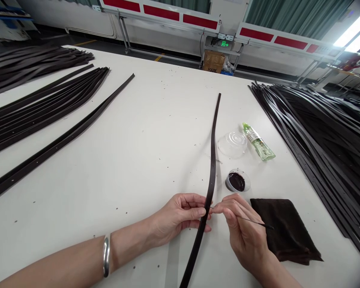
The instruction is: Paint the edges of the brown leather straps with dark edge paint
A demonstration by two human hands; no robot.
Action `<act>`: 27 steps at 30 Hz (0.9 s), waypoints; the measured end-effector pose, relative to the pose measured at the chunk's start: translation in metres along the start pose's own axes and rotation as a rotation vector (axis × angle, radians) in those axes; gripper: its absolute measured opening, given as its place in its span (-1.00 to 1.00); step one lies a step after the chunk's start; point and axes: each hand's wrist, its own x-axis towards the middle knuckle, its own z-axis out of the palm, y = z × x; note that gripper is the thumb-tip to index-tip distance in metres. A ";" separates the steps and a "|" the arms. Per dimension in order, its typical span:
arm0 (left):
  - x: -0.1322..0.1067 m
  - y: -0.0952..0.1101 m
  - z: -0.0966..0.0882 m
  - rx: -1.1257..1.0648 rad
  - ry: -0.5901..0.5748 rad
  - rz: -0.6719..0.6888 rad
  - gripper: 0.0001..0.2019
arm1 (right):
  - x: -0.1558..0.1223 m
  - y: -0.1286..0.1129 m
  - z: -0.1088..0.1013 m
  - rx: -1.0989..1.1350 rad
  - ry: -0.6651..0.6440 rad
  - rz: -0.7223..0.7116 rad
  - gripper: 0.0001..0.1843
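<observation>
My left hand (178,218) is closed on a long dark leather strap (213,160), thumb on top and fingers underneath. The strap's far end rises away from me, and its near end runs out of view at the bottom. In my right hand (247,232) is a thin dark rod-like tool (255,221), pinched between thumb and fingers. The tool's tip meets or nearly meets the strap's right edge; my fingertips partly hide it. Just beyond that hand stands a small clear cup (248,183) containing dark liquid (237,182). Beside it lies a folded dark brown cloth (285,228).
A clear plastic lid (234,144) and a green squeeze tube (259,144) rest past the cup. Piles of dark straps (324,132) cover the right side of the white table (156,160). More straps (48,104) lie at left, with a separate one (78,130) nearer.
</observation>
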 end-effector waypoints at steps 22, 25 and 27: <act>-0.001 -0.003 -0.003 -0.032 0.011 -0.016 -0.77 | -0.005 0.007 0.014 0.330 0.235 0.589 -0.80; -0.001 -0.005 -0.004 -0.033 -0.039 -0.041 -0.80 | -0.001 0.010 0.010 0.405 0.273 0.640 -0.75; -0.002 -0.005 -0.004 -0.036 -0.070 -0.089 -0.79 | 0.002 0.013 0.005 0.402 0.320 0.665 -0.72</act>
